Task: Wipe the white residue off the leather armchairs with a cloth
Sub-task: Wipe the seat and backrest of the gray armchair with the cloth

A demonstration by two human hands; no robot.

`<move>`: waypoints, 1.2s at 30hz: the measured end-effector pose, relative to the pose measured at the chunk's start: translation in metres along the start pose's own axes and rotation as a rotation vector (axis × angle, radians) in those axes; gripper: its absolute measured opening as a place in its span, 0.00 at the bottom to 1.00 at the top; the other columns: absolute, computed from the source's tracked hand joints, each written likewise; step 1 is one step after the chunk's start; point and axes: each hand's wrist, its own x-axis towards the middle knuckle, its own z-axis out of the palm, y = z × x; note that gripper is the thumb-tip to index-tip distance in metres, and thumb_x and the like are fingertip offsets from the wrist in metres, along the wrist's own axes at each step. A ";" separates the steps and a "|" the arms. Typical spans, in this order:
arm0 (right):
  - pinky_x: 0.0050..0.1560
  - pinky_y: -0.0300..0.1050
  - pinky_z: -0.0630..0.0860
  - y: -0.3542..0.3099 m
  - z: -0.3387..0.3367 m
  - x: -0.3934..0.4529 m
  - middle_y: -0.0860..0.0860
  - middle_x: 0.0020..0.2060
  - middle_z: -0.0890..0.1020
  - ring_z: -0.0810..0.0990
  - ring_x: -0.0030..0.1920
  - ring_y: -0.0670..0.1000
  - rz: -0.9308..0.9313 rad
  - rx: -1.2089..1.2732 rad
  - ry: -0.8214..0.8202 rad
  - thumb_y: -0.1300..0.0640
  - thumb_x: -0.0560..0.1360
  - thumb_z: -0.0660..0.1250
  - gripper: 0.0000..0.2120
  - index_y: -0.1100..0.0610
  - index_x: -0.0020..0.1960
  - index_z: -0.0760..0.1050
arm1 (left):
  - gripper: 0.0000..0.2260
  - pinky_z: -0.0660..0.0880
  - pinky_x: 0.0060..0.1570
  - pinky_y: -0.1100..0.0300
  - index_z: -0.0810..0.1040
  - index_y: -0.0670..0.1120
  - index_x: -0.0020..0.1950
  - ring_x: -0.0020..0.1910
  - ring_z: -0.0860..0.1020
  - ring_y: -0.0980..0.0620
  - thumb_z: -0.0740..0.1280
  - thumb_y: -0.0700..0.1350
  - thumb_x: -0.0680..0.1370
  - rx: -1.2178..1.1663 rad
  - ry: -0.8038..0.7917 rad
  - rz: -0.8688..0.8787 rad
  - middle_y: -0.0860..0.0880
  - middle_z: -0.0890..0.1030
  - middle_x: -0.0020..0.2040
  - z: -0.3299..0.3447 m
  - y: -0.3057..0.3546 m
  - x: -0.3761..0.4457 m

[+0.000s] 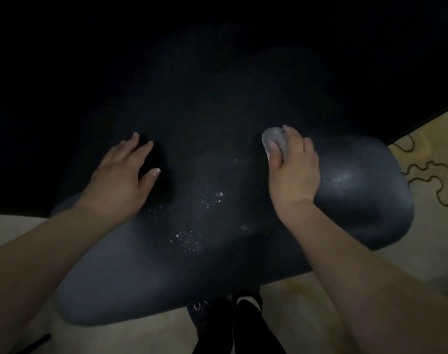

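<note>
Dark leather covers the armchair (197, 129), whose rounded cushion fills most of the head view and fades into shadow toward the top. White residue (212, 200) lies scattered in specks across the middle of the cushion, between the two hands, with a further cluster lower down toward the front edge and a pale smear on the bulging right end. The right hand (293, 169) presses a small grey cloth (275, 141) against the leather, fingers curled over it so that only its far end shows. The left hand (126, 175) rests flat on the cushion, fingers straight and slightly spread, holding nothing. Beige carpet (422, 238) with a dark looping pattern lies to the right of the chair, and the person's dark shoes (246, 305) stand just below its front edge.
</note>
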 end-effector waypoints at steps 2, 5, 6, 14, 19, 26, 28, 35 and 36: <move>0.51 0.51 0.72 -0.014 0.007 -0.011 0.57 0.55 0.76 0.76 0.51 0.59 -0.091 0.003 -0.082 0.49 0.79 0.62 0.21 0.54 0.70 0.69 | 0.27 0.51 0.75 0.50 0.60 0.48 0.77 0.77 0.52 0.44 0.60 0.52 0.80 -0.001 -0.007 -0.029 0.47 0.54 0.79 0.002 -0.003 -0.001; 0.46 0.52 0.76 -0.054 0.025 -0.057 0.55 0.52 0.78 0.77 0.46 0.57 -0.381 0.078 -0.231 0.50 0.77 0.65 0.20 0.55 0.67 0.72 | 0.26 0.50 0.75 0.51 0.60 0.48 0.77 0.77 0.52 0.45 0.60 0.52 0.80 -0.012 -0.004 -0.049 0.47 0.53 0.79 0.003 -0.005 -0.005; 0.44 0.52 0.77 -0.063 0.028 -0.067 0.55 0.51 0.78 0.78 0.45 0.56 -0.436 0.112 -0.261 0.50 0.77 0.66 0.20 0.55 0.67 0.73 | 0.26 0.50 0.75 0.51 0.60 0.49 0.77 0.77 0.52 0.46 0.60 0.52 0.80 -0.023 0.002 -0.054 0.48 0.53 0.79 0.002 -0.006 -0.007; 0.49 0.51 0.71 -0.050 0.024 0.034 0.57 0.54 0.76 0.74 0.51 0.60 -0.272 0.043 -0.135 0.51 0.78 0.63 0.21 0.51 0.70 0.70 | 0.26 0.49 0.74 0.54 0.58 0.51 0.78 0.77 0.51 0.47 0.59 0.53 0.81 -0.079 0.064 -0.155 0.50 0.52 0.79 -0.007 -0.034 -0.025; 0.49 0.50 0.75 -0.077 0.035 -0.023 0.57 0.50 0.78 0.77 0.47 0.60 -0.606 0.109 -0.342 0.54 0.74 0.71 0.21 0.56 0.66 0.75 | 0.26 0.48 0.74 0.56 0.57 0.51 0.78 0.77 0.50 0.47 0.59 0.54 0.81 -0.112 0.047 -0.186 0.51 0.51 0.79 0.002 -0.038 -0.037; 0.55 0.50 0.71 -0.093 0.045 0.046 0.57 0.56 0.74 0.72 0.57 0.57 -0.471 0.155 -0.193 0.54 0.78 0.65 0.24 0.52 0.72 0.66 | 0.26 0.45 0.71 0.62 0.58 0.51 0.78 0.77 0.51 0.48 0.59 0.54 0.80 -0.154 0.097 -0.202 0.51 0.52 0.79 0.009 -0.043 -0.046; 0.59 0.48 0.68 -0.103 0.057 0.060 0.55 0.62 0.72 0.69 0.62 0.55 -0.364 0.104 -0.228 0.50 0.79 0.63 0.26 0.52 0.75 0.61 | 0.27 0.45 0.71 0.61 0.58 0.51 0.78 0.77 0.51 0.49 0.58 0.54 0.80 -0.154 0.099 -0.212 0.51 0.52 0.79 0.011 -0.046 -0.047; 0.53 0.56 0.73 -0.123 0.062 -0.025 0.58 0.51 0.76 0.74 0.51 0.60 -0.805 0.120 -0.531 0.55 0.74 0.69 0.22 0.57 0.67 0.73 | 0.27 0.43 0.72 0.63 0.58 0.49 0.78 0.77 0.51 0.48 0.60 0.53 0.80 -0.158 0.121 -0.229 0.50 0.52 0.79 0.018 -0.046 -0.058; 0.53 0.56 0.74 -0.122 0.060 -0.026 0.57 0.51 0.76 0.74 0.51 0.59 -0.836 0.145 -0.564 0.56 0.74 0.69 0.21 0.57 0.67 0.73 | 0.27 0.43 0.72 0.63 0.58 0.49 0.78 0.77 0.51 0.49 0.60 0.53 0.80 -0.157 0.118 -0.232 0.50 0.52 0.79 0.018 -0.047 -0.060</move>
